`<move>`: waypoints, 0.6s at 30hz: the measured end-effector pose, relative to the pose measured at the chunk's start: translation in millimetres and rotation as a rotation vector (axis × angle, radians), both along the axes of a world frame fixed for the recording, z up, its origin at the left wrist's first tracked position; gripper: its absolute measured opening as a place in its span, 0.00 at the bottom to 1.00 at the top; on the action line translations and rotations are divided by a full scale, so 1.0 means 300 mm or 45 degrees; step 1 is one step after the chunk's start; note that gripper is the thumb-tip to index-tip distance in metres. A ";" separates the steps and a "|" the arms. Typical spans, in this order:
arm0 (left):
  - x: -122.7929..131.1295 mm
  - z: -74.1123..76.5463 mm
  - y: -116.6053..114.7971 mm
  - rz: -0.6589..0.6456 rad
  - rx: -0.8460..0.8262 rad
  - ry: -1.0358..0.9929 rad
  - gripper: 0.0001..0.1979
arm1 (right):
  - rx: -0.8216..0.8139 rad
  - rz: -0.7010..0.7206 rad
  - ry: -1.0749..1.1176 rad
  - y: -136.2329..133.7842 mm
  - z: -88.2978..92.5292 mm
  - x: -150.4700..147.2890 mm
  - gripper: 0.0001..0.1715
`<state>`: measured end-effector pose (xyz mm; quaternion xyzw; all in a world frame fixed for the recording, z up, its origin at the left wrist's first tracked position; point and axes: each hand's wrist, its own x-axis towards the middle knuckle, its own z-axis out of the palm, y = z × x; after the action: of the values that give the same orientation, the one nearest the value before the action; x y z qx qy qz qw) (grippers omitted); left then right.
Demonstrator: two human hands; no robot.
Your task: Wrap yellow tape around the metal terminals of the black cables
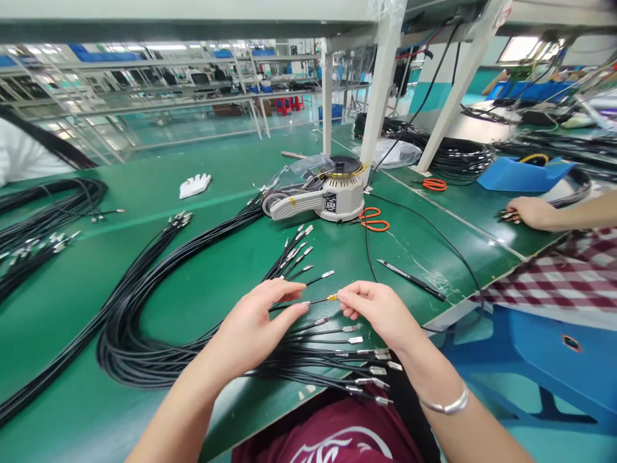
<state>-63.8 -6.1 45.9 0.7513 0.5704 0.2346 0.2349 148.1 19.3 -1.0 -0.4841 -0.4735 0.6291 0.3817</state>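
My left hand [263,318] is curved round a thin black cable [318,300], the thumb close against it and the index finger raised above. At the cable's end, a small yellow piece [332,298] sits just before the fingertips of my right hand [369,308]. Those fingertips are pinched together and hide the cable's tip. Beneath and around both hands fans a bundle of black cables [144,360] with silvery metal connectors [355,340] on their ends. I cannot tell whether the yellow piece is tape or a label.
A pale round tape dispenser [340,196] stands behind my hands. Orange-handled scissors [376,222] and a black cutter knife [412,280] lie nearby. Farther left is a white glove [195,185]. On the right, a co-worker's hand [525,212] touches metal ends beside a blue holder [523,175].
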 end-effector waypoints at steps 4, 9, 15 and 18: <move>0.003 -0.032 -0.022 -0.053 -0.036 0.020 0.11 | 0.043 0.019 -0.056 -0.012 0.002 0.006 0.15; 0.055 -0.045 -0.013 -0.107 -0.058 -0.039 0.10 | 0.082 0.102 -0.094 -0.027 0.003 0.025 0.13; 0.109 -0.019 -0.001 -0.117 -0.117 -0.008 0.08 | 0.102 0.051 -0.099 -0.048 -0.004 0.025 0.12; 0.118 -0.029 0.000 -0.114 -0.109 0.013 0.08 | 0.091 0.041 -0.083 -0.054 -0.005 0.023 0.12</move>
<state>-28.4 -6.0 37.2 0.7665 0.5467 0.1954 0.2745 155.0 3.1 -2.4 -0.4828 -0.5157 0.6016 0.3728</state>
